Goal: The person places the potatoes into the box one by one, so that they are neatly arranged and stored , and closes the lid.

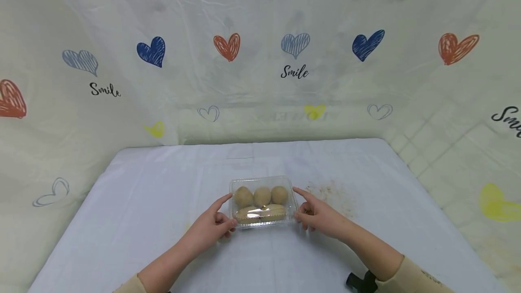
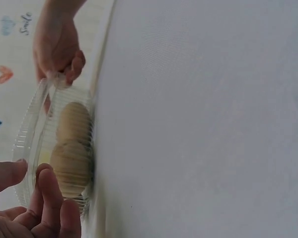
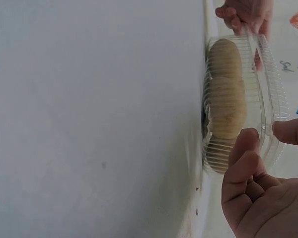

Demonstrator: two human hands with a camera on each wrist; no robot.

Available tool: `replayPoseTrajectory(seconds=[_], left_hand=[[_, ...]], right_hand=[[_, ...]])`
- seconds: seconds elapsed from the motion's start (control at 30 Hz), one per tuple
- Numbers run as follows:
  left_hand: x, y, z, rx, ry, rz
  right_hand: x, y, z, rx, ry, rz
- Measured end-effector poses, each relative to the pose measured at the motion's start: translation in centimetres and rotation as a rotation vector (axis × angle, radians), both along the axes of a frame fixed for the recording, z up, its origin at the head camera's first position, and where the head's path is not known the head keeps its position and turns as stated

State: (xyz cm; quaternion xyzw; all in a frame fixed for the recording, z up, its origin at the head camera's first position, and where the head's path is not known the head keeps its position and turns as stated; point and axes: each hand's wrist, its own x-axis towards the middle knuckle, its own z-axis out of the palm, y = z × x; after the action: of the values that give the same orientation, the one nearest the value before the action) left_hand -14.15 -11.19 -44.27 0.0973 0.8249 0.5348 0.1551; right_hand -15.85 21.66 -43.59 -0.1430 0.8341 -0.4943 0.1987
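Note:
A clear plastic clamshell box (image 1: 263,225) with ribbed sides stands on the white-covered table, its lid down. Inside are several tan, roundish food pieces (image 1: 262,197); their kind cannot be told. At the box's left end, my left hand (image 1: 208,229) pinches the rim between thumb and curled fingers, its index finger stretched along the side. My right hand (image 1: 321,214) does likewise at the right end, index finger on the far corner. Both wrist views show thumb and fingertips at the rim of the box (image 2: 32,144), with the food pieces (image 3: 227,99) behind the ribbed wall.
A white cloth (image 1: 154,220) covers the table. Brownish specks (image 1: 331,196) mark it right of the box. Behind hangs a pale curtain (image 1: 260,85) printed with hearts and lettering. A black device (image 1: 361,282) sits at the right wrist.

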Motion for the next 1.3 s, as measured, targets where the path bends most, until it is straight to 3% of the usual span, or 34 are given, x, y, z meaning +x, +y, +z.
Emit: replayPoseTrajectory(seconds=[0.9,1.3], left_hand=[[-0.31,0.04,0.09,0.036,-0.041,-0.010],[-0.17,0.05,0.14,0.049,-0.044,-0.024]], right_hand=[[0.41,-0.26,0.44,0.023,0.003,-0.007],[0.14,-0.16,0.30,-0.049,-0.074,-0.026]])
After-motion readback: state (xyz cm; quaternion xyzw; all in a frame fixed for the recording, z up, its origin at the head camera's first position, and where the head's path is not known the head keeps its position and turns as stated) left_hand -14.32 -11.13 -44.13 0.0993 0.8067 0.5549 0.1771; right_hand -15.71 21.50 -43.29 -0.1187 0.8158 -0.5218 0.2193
